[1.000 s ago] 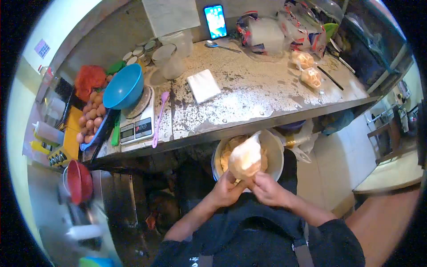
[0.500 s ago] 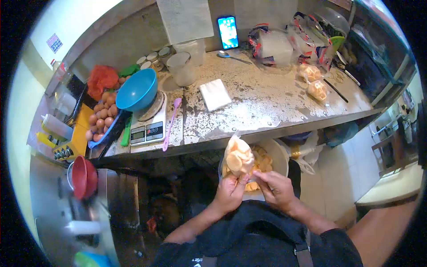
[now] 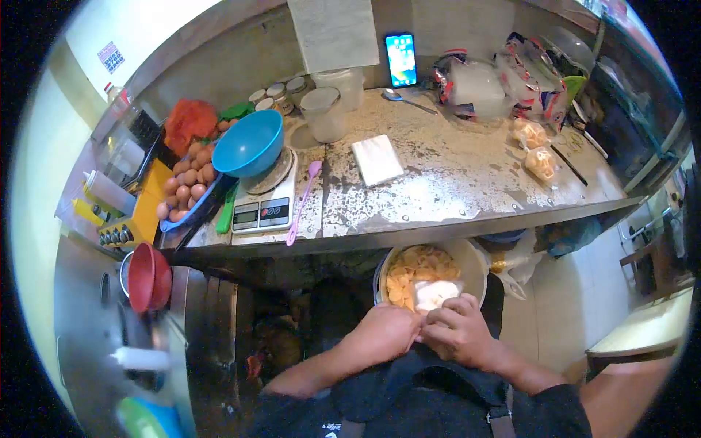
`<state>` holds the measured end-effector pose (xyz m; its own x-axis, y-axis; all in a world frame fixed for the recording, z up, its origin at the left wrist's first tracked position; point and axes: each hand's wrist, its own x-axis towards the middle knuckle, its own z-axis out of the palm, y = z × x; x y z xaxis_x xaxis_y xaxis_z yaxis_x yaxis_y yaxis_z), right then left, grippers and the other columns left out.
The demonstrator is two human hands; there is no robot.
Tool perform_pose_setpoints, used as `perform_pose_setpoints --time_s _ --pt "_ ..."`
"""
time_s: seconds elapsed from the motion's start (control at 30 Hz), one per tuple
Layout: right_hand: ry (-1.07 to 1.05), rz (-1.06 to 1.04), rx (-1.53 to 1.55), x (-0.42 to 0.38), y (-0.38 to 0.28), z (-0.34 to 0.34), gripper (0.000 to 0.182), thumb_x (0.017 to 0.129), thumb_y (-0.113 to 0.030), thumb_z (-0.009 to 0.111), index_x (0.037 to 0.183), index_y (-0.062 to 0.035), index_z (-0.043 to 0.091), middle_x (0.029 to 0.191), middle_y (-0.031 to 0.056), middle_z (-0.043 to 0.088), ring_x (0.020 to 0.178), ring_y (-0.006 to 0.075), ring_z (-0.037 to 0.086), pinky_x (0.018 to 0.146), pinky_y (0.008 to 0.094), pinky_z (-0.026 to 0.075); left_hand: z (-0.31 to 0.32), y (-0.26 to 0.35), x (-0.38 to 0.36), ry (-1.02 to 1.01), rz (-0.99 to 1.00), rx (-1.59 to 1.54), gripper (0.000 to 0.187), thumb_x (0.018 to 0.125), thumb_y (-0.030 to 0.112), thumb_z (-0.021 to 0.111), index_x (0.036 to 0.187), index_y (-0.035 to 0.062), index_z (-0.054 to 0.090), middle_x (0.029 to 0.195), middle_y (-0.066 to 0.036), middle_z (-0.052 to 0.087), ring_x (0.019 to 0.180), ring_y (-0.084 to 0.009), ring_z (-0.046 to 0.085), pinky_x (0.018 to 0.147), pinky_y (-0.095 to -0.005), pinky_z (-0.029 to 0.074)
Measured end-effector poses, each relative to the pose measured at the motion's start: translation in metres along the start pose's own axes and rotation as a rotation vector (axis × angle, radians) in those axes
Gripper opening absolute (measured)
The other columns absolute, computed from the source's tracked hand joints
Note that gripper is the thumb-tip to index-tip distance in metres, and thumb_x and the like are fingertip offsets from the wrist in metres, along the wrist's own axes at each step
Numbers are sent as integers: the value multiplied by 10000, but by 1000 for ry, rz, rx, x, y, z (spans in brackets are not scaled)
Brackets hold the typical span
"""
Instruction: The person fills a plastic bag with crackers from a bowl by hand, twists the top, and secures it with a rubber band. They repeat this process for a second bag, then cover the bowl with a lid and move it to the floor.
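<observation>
A white tub (image 3: 478, 271) full of round orange-yellow chips (image 3: 422, 264) stands below the counter's front edge, close to my body. Over the tub's near side lies a small plastic bag (image 3: 437, 292), whitish with glare, so its contents are hard to make out. My left hand (image 3: 387, 328) is closed at the bag's near end, its fingertips hidden behind the knuckles. Right beside it, my right hand (image 3: 458, 330) has curled fingers pinching the same end. The two hands touch or nearly touch.
On the counter are a kitchen scale (image 3: 264, 212) with a blue bowl (image 3: 250, 143), a pink spatula (image 3: 304, 201), a stack of white sheets (image 3: 377, 160), two filled bags (image 3: 540, 162), a phone (image 3: 401, 60) and eggs (image 3: 191, 177). A red bowl (image 3: 150, 277) stands lower left.
The bag of chips, held upright before, is now lowered and tipped over the tub. Both hands have come together at its end. The camera view has shifted slightly.
</observation>
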<state>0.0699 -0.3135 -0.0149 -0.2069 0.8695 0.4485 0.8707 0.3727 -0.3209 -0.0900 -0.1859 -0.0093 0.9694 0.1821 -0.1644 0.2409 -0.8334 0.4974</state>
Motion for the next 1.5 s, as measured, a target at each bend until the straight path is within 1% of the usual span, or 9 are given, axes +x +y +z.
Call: perform_pose_setpoints --time_s 0.13,0.3,0.5,0.6,0.83,0.9,1.2,1.27,1.5 --pt "49 13 138 5 2 10 216 687 -167 787 855 -125 658 1059 25 643 976 225 588 837 433 431 -8 5 4 -202 -12 142 233 854 270 600 889 42 634 819 -167 662 778 -341 652 690 -455 501" --pt "189 178 87 11 21 15 187 713 -114 756 825 -74 611 957 78 673 870 265 633 776 386 468 32 -25 23 450 -23 -313 154 882 166 583 906 16 604 810 -167 648 765 -291 655 669 -394 505" --pt "208 214 76 13 30 26 171 728 -107 744 833 -72 614 996 106 687 862 262 646 752 373 474 55 -17 29 589 -213 -1177 91 876 79 606 931 7 593 814 -78 604 729 -160 607 652 -286 480" --pt "233 175 125 23 24 17 174 724 -93 742 839 -67 614 1002 119 691 871 269 649 724 367 482 50 -26 28 708 -100 -699 116 850 85 621 938 12 597 864 -105 598 777 -218 616 683 -317 489" --pt "242 241 357 19 26 12 137 760 -66 734 856 -55 637 943 124 689 787 259 632 675 342 487 3 -18 21 605 121 -208 209 761 106 680 946 38 608 916 -112 590 863 -319 579 781 -397 470" --pt "258 364 488 16 26 12 113 808 -93 726 857 -36 641 881 98 684 742 185 612 658 302 480 2 -17 22 712 223 -102 236 745 95 688 968 61 620 943 -89 593 874 -290 583 779 -401 465" --pt "201 879 1293 5 43 48 139 870 -134 705 840 -40 607 799 9 620 702 77 540 651 230 449 -4 -38 25 792 465 -26 251 707 77 709 951 71 649 903 -61 622 824 -271 613 734 -389 477" --pt "159 907 1225 -4 50 62 269 847 -285 729 859 -21 680 811 22 654 768 104 589 704 270 482 -3 -42 25 803 481 -44 228 709 74 712 930 69 655 891 -61 636 807 -271 618 729 -385 481" --pt "312 795 966 5 29 50 195 827 -210 746 836 -18 712 849 58 700 799 122 628 727 274 499 8 -42 23 749 364 -232 165 748 94 726 898 50 674 912 -90 688 830 -265 648 756 -363 492"
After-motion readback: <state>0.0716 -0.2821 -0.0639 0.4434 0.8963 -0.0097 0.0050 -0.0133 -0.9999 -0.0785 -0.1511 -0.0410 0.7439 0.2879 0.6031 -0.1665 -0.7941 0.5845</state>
